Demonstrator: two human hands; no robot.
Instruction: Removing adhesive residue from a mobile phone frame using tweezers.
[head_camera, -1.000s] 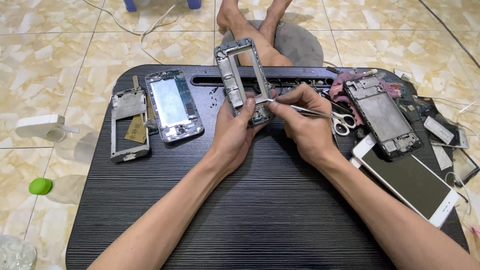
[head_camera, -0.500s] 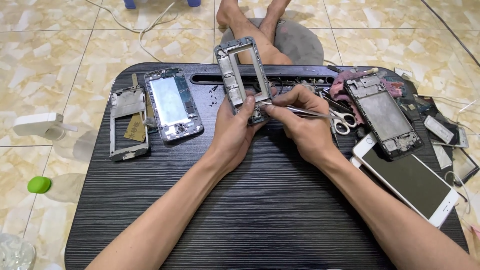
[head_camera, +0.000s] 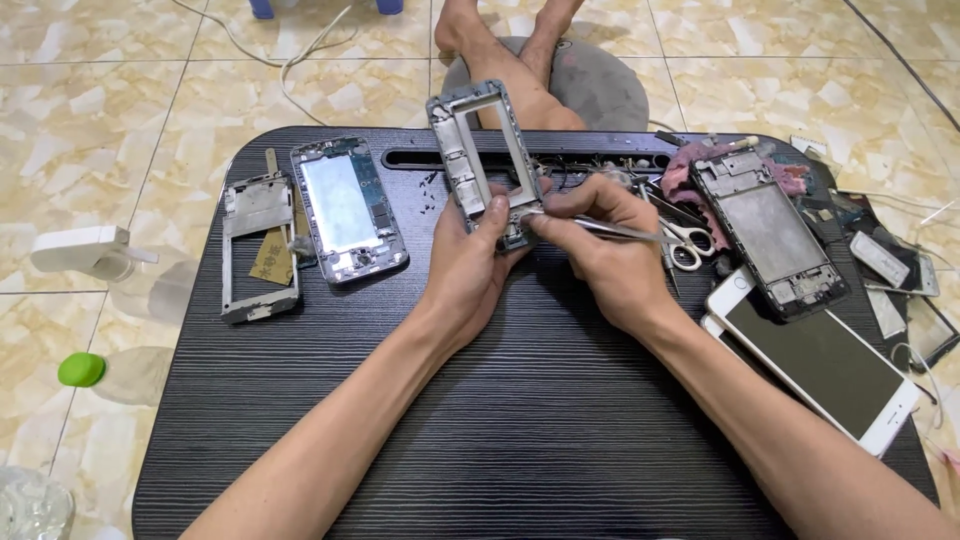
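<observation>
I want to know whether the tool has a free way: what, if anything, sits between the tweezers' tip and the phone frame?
Nothing visible. The right hand brings the tweezers straight to the phone frame, which the left hand holds.

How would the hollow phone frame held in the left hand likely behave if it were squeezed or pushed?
The phone frame is an open rectangle with thin rails, so it probably flexes or bends easily. It looks light for its size. Held upright by the left hand, it would likely tip if released.

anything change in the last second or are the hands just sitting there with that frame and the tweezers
Nothing visibly changed. The left hand holds the phone frame upright as before, and the right hand keeps the tweezers at its lower end.
</observation>
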